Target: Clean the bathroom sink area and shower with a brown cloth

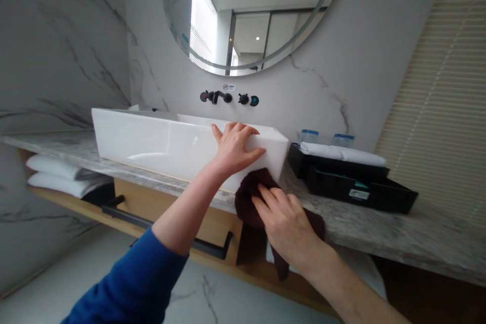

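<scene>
Cloth, dark brown and soft-looking, is bunched up in the head view, low against the right end of the near wall of the white washbasin, close to where it meets the gray stone counter. The right hand has it: the fingers are bent and close together, pushed into the folds, so the grip looks clamped on the cloth, though the thumb is hidden. One end of the cloth hangs down past the near edge of the counter. The left hand has no cloth; its fingers are apart and lie over the near rim of the washbasin, and a blue sleeve covers part of that arm. It looks like wiping is under way and not finished, because the cloth is right up against the washbasin. I can't tell which parts are wiped and which are left; the near wall looks white and shiny over to the left. To the right sits a black box, with a folded white towel on its far side and glasses with blue tops behind. On the far wall are a black faucet and, higher up, a round mirror. Under the counter, at the left, is a pile of white towels.
</scene>
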`<state>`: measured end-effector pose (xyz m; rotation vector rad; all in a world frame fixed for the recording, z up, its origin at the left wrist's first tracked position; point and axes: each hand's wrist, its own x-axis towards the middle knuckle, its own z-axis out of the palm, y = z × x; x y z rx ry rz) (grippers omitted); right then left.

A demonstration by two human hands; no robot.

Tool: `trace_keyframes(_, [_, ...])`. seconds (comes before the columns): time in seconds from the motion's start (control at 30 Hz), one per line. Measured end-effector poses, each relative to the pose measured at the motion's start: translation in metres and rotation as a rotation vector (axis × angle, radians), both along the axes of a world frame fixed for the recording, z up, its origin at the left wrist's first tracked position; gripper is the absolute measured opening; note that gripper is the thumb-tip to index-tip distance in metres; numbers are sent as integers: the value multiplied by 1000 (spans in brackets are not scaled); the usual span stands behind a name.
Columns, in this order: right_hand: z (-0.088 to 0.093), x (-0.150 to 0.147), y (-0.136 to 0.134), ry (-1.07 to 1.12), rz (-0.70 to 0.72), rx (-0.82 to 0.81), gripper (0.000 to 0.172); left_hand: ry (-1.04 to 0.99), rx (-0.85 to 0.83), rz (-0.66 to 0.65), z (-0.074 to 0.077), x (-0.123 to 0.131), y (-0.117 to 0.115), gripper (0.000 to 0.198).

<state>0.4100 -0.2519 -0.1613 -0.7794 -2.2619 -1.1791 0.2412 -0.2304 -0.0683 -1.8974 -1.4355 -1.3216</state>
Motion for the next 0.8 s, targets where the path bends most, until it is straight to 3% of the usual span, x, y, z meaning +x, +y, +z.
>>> trace_keyframes(0.8, [4,11,-1,0,55,-66,35,-65,14,-51,-3,1,2,31])
